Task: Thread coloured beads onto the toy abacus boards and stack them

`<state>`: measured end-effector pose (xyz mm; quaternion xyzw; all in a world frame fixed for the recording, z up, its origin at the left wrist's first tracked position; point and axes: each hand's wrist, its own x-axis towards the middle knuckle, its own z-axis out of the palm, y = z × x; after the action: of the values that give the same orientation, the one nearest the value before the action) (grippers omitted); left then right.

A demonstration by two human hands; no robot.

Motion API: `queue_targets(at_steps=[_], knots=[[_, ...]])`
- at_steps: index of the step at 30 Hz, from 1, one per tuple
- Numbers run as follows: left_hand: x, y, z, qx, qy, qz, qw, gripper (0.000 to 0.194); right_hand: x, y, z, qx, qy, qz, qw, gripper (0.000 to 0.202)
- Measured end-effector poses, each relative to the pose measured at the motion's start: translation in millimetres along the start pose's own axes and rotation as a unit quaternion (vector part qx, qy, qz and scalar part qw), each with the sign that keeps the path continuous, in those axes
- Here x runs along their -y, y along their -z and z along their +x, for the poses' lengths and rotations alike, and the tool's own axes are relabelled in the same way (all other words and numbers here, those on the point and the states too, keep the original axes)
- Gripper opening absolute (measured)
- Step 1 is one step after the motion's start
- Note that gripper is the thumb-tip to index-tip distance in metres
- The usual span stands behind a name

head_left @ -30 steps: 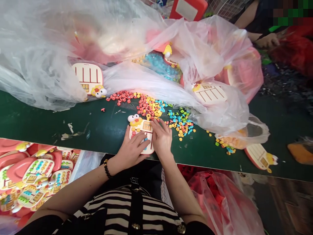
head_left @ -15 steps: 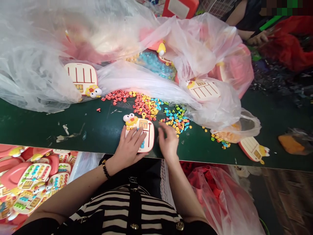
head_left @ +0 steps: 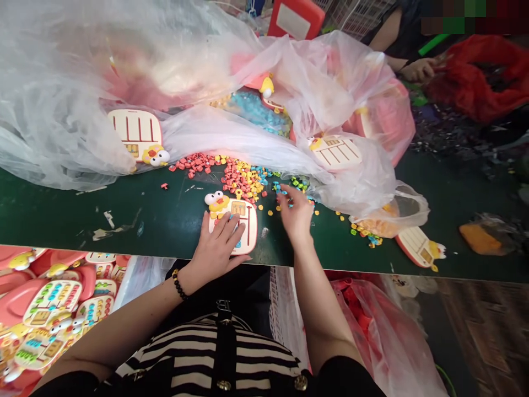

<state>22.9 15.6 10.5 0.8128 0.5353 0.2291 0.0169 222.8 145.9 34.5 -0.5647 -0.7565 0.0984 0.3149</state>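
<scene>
A cream toy board (head_left: 250, 231) with a pink rim and a yellow duck head with bulging eyes lies on the green table near its front edge. My left hand (head_left: 219, 237) rests spread across the board, covering much of its left half; a few blue and red pieces show around the fingers. To the right, my right hand (head_left: 296, 212) is over the blue and green part of the piece pile, fingers curled, thumb and fingertips close together. Whether a piece is between them is too small to tell. Red and yellow pieces (head_left: 239, 179) lie behind the board.
Clear plastic bags (head_left: 248, 132) with pink toys line the back of the table (head_left: 165, 226). Other boards lie at left (head_left: 136, 129) and right (head_left: 417, 246). Filled boards (head_left: 53, 298) are heaped lower left. Another person's hand (head_left: 419, 70) is upper right.
My right hand has moved right and away from me, from beside the board to the blue and green pieces. My left hand stays on the board. The whole view has shifted slightly.
</scene>
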Motion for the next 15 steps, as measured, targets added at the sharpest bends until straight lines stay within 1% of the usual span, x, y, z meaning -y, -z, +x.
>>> queue_targets(at_steps=[1, 2, 4, 6, 7, 9, 11, 13, 15], knots=[[0, -0.4, 0, -0.003, 0.0, 0.002, 1.0, 0.062, -7, 5, 12, -0.018, -0.022, -0.017, 0.999, 0.029], [-1, -0.8, 0, -0.006, 0.001, 0.004, 1.0, 0.062, -14, 8, 23, -0.009, -0.038, -0.034, 0.999, 0.028], [-2, -1.3, 0, -0.007, 0.006, 0.009, 1.0, 0.06, -24, 10, 42, 0.06, -0.056, -0.068, 0.994, 0.024], [-3, -1.5, 0, -0.006, 0.012, 0.013, 1.0, 0.06, -28, 8, 55, 0.131, -0.044, -0.098, 0.985, 0.021], [-3, -1.5, 0, -0.004, 0.014, 0.014, 1.0, 0.061, -28, 6, 58, 0.148, -0.029, -0.113, 0.982, 0.022], [-4, -1.8, 0, -0.001, 0.017, 0.015, 1.0, 0.062, -25, 4, 59, 0.145, 0.001, -0.14, 0.979, 0.024], [-4, -2.1, 0, 0.001, 0.019, 0.016, 1.0, 0.064, -17, 5, 54, 0.124, 0.011, -0.15, 0.981, 0.024], [-4, -2.3, 0, 0.002, 0.018, 0.016, 1.0, 0.065, -6, 7, 43, 0.099, 0.009, -0.122, 0.988, 0.026], [-3, -2.2, 0, 0.002, 0.016, 0.016, 1.0, 0.063, 8, 5, 27, 0.075, 0.024, -0.07, 0.994, 0.028]])
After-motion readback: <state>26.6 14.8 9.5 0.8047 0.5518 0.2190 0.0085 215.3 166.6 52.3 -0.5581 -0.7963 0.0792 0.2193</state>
